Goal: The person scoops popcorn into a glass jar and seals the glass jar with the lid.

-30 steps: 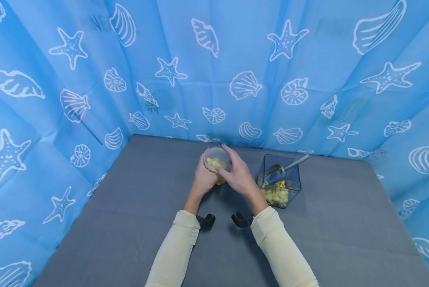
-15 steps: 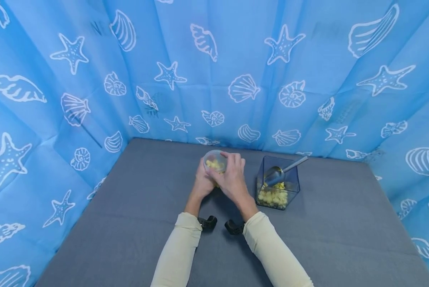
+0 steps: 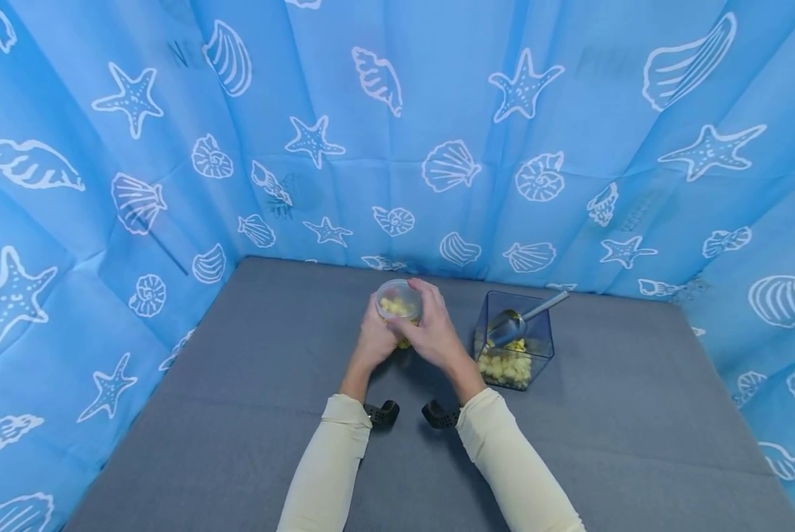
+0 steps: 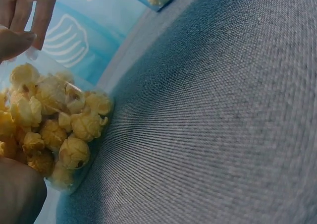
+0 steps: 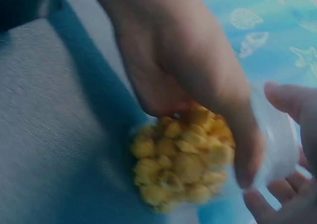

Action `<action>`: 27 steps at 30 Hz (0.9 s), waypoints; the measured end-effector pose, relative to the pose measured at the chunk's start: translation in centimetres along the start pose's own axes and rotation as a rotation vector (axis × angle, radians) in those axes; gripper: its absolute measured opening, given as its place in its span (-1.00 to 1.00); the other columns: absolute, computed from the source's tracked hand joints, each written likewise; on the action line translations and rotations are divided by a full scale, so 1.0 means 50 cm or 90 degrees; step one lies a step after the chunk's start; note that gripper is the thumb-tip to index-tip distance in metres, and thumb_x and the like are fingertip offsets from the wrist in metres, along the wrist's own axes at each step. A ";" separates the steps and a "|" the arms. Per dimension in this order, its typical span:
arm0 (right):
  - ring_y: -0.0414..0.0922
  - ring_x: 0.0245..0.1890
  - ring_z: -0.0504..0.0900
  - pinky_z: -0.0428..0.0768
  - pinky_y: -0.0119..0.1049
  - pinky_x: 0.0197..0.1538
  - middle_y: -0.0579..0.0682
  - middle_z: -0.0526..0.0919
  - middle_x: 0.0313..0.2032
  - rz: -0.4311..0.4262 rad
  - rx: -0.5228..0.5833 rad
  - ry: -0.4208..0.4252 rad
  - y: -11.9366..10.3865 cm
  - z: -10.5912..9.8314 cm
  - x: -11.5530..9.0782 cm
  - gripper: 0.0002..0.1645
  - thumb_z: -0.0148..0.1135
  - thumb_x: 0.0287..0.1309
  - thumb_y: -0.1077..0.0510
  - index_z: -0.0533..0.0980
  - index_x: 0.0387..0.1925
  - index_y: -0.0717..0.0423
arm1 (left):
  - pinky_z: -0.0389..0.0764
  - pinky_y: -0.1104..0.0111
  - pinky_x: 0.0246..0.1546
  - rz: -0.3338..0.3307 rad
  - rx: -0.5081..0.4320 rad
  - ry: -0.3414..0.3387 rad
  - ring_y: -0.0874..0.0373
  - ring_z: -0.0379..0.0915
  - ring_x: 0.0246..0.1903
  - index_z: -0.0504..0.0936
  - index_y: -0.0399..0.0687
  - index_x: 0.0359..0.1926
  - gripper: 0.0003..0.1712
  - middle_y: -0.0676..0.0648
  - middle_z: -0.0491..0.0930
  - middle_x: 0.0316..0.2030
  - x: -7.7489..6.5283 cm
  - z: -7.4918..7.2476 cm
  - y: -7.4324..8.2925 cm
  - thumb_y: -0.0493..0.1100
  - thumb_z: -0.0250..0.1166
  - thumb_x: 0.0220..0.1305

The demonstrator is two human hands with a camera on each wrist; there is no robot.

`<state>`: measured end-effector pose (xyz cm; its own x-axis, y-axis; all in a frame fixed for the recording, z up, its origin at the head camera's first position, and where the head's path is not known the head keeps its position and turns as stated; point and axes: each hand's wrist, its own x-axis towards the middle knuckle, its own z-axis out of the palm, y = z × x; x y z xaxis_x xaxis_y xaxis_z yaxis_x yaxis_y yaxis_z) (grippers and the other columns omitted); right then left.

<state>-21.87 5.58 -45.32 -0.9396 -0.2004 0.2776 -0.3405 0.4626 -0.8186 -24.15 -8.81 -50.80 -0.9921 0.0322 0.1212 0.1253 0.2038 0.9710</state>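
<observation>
A clear plastic jar (image 3: pixel 397 301) filled with yellow popcorn stands at the middle of the table, its top translucent and lid-like. My left hand (image 3: pixel 374 336) grips the jar's side, with the thumb across it in the right wrist view. My right hand (image 3: pixel 434 331) holds the jar's top round the rim, thumb on the near side and fingers on the far side. Through the wall, popcorn (image 4: pixel 59 130) shows in the left wrist view. Parts of both hands' fingers are hidden behind the jar.
Right of the hands stands a clear bluish square bin (image 3: pixel 545 347) part-filled with popcorn. A metal scoop (image 3: pixel 510 325) leans in it, handle over the rim. Grey cloth covers the table (image 3: pixel 251 414). A blue seashell curtain (image 3: pixel 411 125) hangs behind and at the sides.
My right hand has turned round the jar's top, its fingers bunching closer together, then shifted back slightly. My left hand keeps its grip on the jar. The bin and scoop stay put.
</observation>
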 end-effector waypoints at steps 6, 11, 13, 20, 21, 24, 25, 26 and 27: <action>0.14 0.11 0.28 0.39 0.04 0.22 0.25 0.28 0.09 0.037 -0.057 0.153 -0.008 0.050 -0.007 -0.12 0.56 0.05 -0.16 0.39 0.26 0.17 | 0.39 -0.10 0.37 0.020 0.004 -0.001 -0.18 0.39 0.32 0.17 -0.11 0.49 -0.06 -0.28 0.40 0.35 -0.011 -0.003 0.002 -0.22 0.45 0.18; 0.10 0.09 0.29 0.40 0.04 0.21 0.19 0.23 0.11 0.069 -0.066 0.127 -0.011 0.037 -0.006 -0.11 0.54 0.02 -0.26 0.39 0.21 0.12 | 0.37 -0.11 0.39 0.019 -0.006 -0.012 -0.19 0.36 0.34 0.15 -0.09 0.50 -0.06 -0.27 0.37 0.37 -0.011 0.000 0.004 -0.22 0.44 0.19; 0.07 0.12 0.30 0.41 0.04 0.21 0.15 0.22 0.16 0.079 -0.056 0.092 -0.010 0.023 -0.004 -0.14 0.52 0.03 -0.26 0.38 0.21 0.08 | 0.37 -0.10 0.39 0.013 -0.007 -0.015 -0.17 0.35 0.34 0.15 -0.09 0.50 -0.06 -0.26 0.37 0.38 -0.010 0.000 0.003 -0.21 0.44 0.19; 0.14 0.17 0.34 0.45 -0.02 0.07 -0.06 0.30 0.50 0.067 -0.009 0.007 -0.001 -0.007 0.000 -0.27 0.41 0.13 -0.10 0.40 0.27 0.06 | 0.43 -0.08 0.34 -0.006 0.009 -0.010 -0.14 0.40 0.32 0.17 -0.04 0.50 -0.05 -0.22 0.40 0.37 -0.008 -0.002 0.003 -0.09 0.48 0.19; 0.16 0.17 0.36 0.44 -0.02 0.06 -0.06 0.34 0.48 0.064 -0.003 0.012 0.000 -0.008 0.000 -0.29 0.42 0.14 -0.09 0.42 0.26 0.07 | 0.43 -0.08 0.34 -0.007 0.011 -0.008 -0.13 0.40 0.32 0.17 -0.03 0.50 -0.04 -0.22 0.41 0.36 -0.008 -0.002 0.004 -0.07 0.49 0.18; 0.17 0.19 0.40 0.46 -0.02 0.10 0.01 0.45 0.32 0.055 0.002 0.044 0.001 -0.003 0.001 -0.31 0.49 0.10 -0.12 0.47 0.18 0.08 | 0.43 -0.07 0.34 -0.005 0.008 -0.003 -0.12 0.40 0.31 0.18 -0.04 0.50 -0.05 -0.21 0.41 0.36 -0.008 -0.001 0.005 -0.05 0.49 0.20; 0.17 0.17 0.42 0.47 -0.01 0.11 0.04 0.47 0.24 0.050 -0.003 0.059 0.001 0.000 0.001 -0.30 0.52 0.08 -0.14 0.48 0.14 0.09 | 0.43 -0.07 0.34 -0.004 0.005 -0.003 -0.12 0.41 0.31 0.18 -0.05 0.49 -0.06 -0.21 0.41 0.35 -0.008 0.000 0.005 -0.05 0.48 0.22; 0.16 0.15 0.43 0.46 -0.01 0.12 0.09 0.48 0.17 0.045 -0.013 0.074 0.001 0.004 0.001 -0.29 0.54 0.05 -0.17 0.49 0.10 0.12 | 0.43 -0.07 0.34 -0.004 -0.001 -0.004 -0.12 0.40 0.30 0.17 -0.06 0.50 -0.06 -0.21 0.41 0.35 -0.008 0.001 0.005 -0.07 0.48 0.22; 0.14 0.10 0.44 0.47 -0.03 0.12 0.12 0.47 0.11 0.041 -0.024 0.089 0.002 0.008 0.000 -0.28 0.55 0.02 -0.19 0.50 0.07 0.12 | 0.42 -0.07 0.34 -0.002 -0.004 -0.003 -0.13 0.41 0.30 0.17 -0.07 0.49 -0.07 -0.22 0.41 0.35 -0.008 0.002 0.005 -0.08 0.48 0.23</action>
<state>-21.90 5.27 -45.59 -0.9545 -0.0485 0.2942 -0.2778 0.5029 -0.8185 -23.71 -8.66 -50.61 -0.9925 0.0368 0.1168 0.1218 0.1983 0.9725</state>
